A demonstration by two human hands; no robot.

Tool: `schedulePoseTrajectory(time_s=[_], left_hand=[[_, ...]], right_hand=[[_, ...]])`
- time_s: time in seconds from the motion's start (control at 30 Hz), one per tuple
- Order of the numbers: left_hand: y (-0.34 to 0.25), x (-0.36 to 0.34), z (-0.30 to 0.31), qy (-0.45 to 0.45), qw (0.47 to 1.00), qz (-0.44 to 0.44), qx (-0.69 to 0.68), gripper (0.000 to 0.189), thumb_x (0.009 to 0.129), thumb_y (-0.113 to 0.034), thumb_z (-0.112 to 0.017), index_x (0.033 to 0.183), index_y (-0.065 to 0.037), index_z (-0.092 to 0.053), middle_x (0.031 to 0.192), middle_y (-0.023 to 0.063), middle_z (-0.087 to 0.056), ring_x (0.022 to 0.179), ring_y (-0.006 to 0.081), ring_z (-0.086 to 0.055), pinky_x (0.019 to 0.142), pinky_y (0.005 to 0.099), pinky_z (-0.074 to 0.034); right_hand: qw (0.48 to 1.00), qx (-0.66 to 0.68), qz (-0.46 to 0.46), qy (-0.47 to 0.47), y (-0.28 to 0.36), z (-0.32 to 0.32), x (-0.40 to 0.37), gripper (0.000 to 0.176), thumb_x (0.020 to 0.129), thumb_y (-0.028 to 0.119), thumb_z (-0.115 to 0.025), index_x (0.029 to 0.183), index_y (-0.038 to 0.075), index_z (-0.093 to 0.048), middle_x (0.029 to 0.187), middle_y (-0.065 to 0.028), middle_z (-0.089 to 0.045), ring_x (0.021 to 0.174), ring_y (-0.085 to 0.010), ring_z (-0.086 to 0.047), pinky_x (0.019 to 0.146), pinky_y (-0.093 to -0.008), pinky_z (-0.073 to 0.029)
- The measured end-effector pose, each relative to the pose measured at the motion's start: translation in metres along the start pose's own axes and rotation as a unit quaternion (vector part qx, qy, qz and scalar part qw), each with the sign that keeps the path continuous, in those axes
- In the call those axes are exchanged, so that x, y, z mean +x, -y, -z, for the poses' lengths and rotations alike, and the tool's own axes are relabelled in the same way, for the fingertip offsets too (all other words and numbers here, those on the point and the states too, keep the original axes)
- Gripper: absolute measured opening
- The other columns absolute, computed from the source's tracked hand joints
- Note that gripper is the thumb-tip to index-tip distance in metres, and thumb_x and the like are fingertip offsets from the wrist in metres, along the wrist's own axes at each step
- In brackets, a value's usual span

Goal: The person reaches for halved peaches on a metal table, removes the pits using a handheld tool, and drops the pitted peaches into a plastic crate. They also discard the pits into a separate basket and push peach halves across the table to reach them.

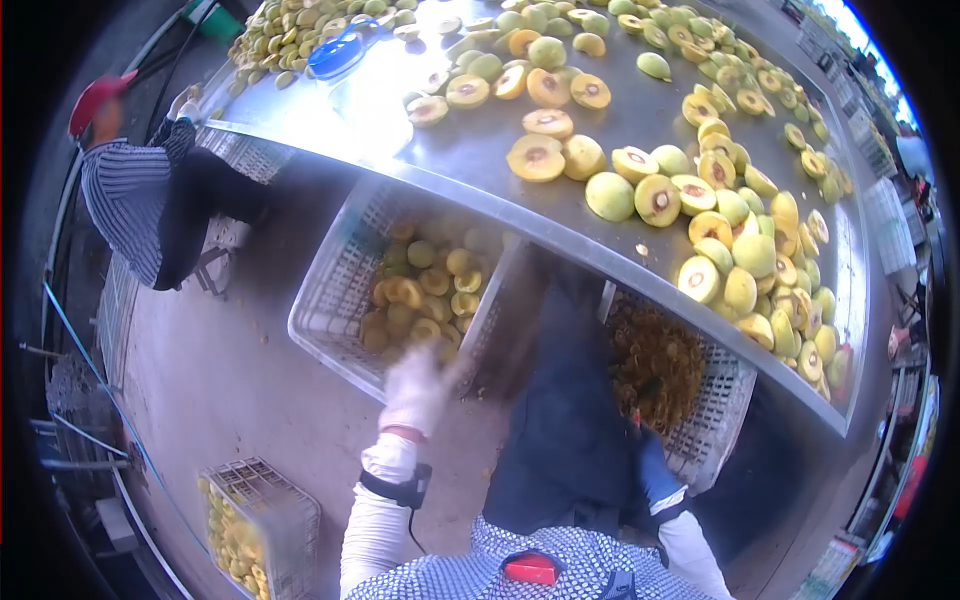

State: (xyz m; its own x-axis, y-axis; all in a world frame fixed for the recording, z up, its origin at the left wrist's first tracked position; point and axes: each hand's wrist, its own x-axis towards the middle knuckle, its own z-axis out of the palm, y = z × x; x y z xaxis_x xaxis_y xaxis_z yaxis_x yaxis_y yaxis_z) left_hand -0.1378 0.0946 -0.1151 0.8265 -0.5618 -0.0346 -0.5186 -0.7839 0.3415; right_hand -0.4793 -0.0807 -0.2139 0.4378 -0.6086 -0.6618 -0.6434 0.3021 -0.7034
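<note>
My left hand (415, 390), in a pale glove, is over the near edge of a white plastic crate (340, 355). It is blurred, but the thumb stands apart from the fingers and nothing shows in it. Inside that crate lie yellow halved fruits (425, 285) that look like peaches. My right hand (657, 472), in a blue glove, hangs low beside a second crate (725, 400) of brownish-orange scraps (655, 365). Its fingers look closed, and a small red-orange tip shows at them; the rest of that object is hidden.
A metal table (450, 170) carries many halved fruits (740, 250), heaped at the right and back. A blue object (338, 55) lies at its far left. Another person (135, 200) sits at the left end. A crate of fruit (265, 520) stands on the floor at lower left.
</note>
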Motion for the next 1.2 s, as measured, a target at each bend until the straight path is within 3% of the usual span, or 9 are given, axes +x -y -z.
schedulePoseTrajectory(time_s=[0.03,0.27,0.47,0.83,0.97,1.03,1.1,1.13,1.2], left_hand=[[-0.004,-0.015,0.000,0.223,0.973,0.031,0.057,0.033,0.091,-0.031,-0.069,0.111,-0.004,-0.064,0.102,0.0206,-0.071,0.097,0.0403,-0.070,0.087,0.0496,-0.055],[0.044,-0.065,-0.044,0.066,0.995,-0.011,0.069,0.028,0.090,-0.032,-0.069,0.085,-0.005,-0.066,0.080,0.0178,-0.071,0.076,0.0427,-0.070,0.069,0.0520,-0.056],[0.085,-0.154,-0.033,0.109,0.988,-0.004,0.111,0.026,0.088,-0.032,-0.074,0.086,-0.008,-0.063,0.078,0.0154,-0.068,0.072,0.0409,-0.068,0.066,0.0528,-0.053],[0.044,-0.182,-0.024,0.169,0.982,0.050,0.071,0.038,0.090,-0.046,-0.070,0.087,-0.008,-0.068,0.080,0.0161,-0.070,0.075,0.0393,-0.071,0.065,0.0518,-0.054],[0.048,-0.148,0.032,0.325,0.943,-0.017,0.067,0.041,0.088,-0.047,-0.075,0.092,-0.006,-0.069,0.087,0.0202,-0.071,0.079,0.0421,-0.069,0.074,0.0493,-0.056],[0.051,-0.108,0.053,0.184,0.970,-0.154,0.036,0.030,0.091,-0.032,-0.076,0.100,-0.004,-0.071,0.089,0.0189,-0.072,0.080,0.0350,-0.071,0.070,0.0440,-0.057],[0.023,-0.045,0.065,-0.034,0.967,-0.125,-0.221,0.018,0.093,-0.015,-0.074,0.105,-0.001,-0.071,0.091,0.0164,-0.073,0.081,0.0264,-0.072,0.070,0.0380,-0.058],[-0.028,-0.004,0.097,-0.086,0.967,-0.167,-0.175,0.014,0.092,-0.005,-0.071,0.105,0.000,-0.071,0.093,0.0156,-0.074,0.083,0.0219,-0.072,0.072,0.0345,-0.058],[-0.085,0.069,0.120,-0.120,0.949,-0.234,-0.172,0.026,0.094,-0.015,-0.071,0.117,-0.003,-0.069,0.108,0.0173,-0.074,0.099,0.0316,-0.072,0.085,0.0388,-0.058]], right_hand=[[1.000,-0.007,-0.001,0.000,0.010,0.000,-0.006,0.041,0.108,0.035,-0.053,0.120,-0.001,-0.066,0.105,-0.0077,-0.072,0.094,-0.0132,-0.062,0.084,-0.0317,-0.048],[0.999,-0.029,0.024,-0.009,0.002,0.003,0.003,0.043,0.107,0.036,-0.054,0.122,-0.003,-0.067,0.104,-0.0106,-0.073,0.096,-0.0173,-0.065,0.085,-0.0351,-0.049],[0.992,-0.080,0.091,-0.029,-0.009,-0.003,0.002,0.041,0.108,0.032,-0.052,0.119,-0.004,-0.068,0.097,-0.0064,-0.074,0.090,-0.0120,-0.062,0.079,-0.0320,-0.050],[0.994,-0.080,0.071,-0.017,-0.025,-0.005,0.025,0.040,0.105,0.035,-0.057,0.114,-0.002,-0.069,0.097,-0.0055,-0.072,0.089,-0.0122,-0.061,0.080,-0.0330,-0.050],[0.999,0.012,0.047,0.022,-0.053,-0.017,0.044,0.041,0.103,0.041,-0.059,0.107,0.001,-0.071,0.092,-0.0092,-0.072,0.088,-0.0150,-0.064,0.082,-0.0350,-0.051],[0.995,0.023,0.098,0.011,-0.033,-0.020,0.032,0.042,0.102,0.042,-0.059,0.106,0.001,-0.070,0.089,-0.0101,-0.072,0.086,-0.0160,-0.064,0.081,-0.0351,-0.051],[0.989,0.026,0.146,0.004,-0.018,-0.022,0.019,0.043,0.101,0.043,-0.060,0.105,0.001,-0.070,0.087,-0.0110,-0.071,0.085,-0.0169,-0.065,0.080,-0.0351,-0.051],[0.992,-0.011,0.127,-0.010,-0.013,-0.021,0.018,0.038,0.103,0.037,-0.059,0.107,0.001,-0.070,0.088,-0.0075,-0.071,0.086,-0.0147,-0.063,0.079,-0.0337,-0.051],[0.992,-0.047,0.114,-0.027,-0.001,-0.017,0.016,0.032,0.105,0.031,-0.058,0.110,0.001,-0.070,0.089,-0.0041,-0.070,0.087,-0.0125,-0.061,0.079,-0.0322,-0.050]])
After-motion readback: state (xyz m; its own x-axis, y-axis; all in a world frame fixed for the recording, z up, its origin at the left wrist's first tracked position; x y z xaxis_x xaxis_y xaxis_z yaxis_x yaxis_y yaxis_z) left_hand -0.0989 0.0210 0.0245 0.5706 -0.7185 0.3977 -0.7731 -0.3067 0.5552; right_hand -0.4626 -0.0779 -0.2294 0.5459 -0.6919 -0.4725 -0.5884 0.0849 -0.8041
